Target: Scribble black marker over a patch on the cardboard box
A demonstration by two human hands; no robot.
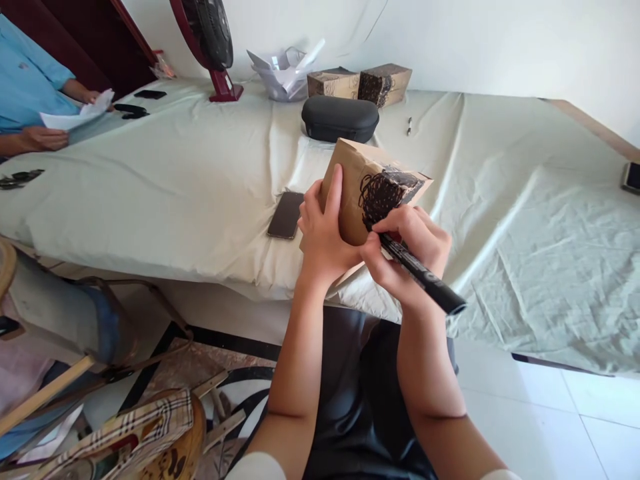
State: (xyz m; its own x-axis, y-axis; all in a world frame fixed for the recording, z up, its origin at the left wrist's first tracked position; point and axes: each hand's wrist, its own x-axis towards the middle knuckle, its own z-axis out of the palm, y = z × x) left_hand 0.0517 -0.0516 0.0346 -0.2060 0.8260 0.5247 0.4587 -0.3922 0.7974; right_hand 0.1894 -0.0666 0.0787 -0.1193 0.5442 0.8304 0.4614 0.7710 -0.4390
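My left hand (323, 230) is wrapped round the near side of a brown cardboard box (356, 175), thumb up along its face, holding it tilted at the table's front edge. My right hand (406, 257) is closed on a black marker pen (423, 272), with the pen's tip touching the box. A patch of dense black scribble (383, 193) covers the box's right part, just above the pen tip.
A dark phone (286, 215) lies left of the box on the pale cloth-covered table (175, 173). Behind stand a black case (340, 119), two more scribbled boxes (360, 85), crumpled paper and a red fan stand. Another person at far left holds paper (75, 117).
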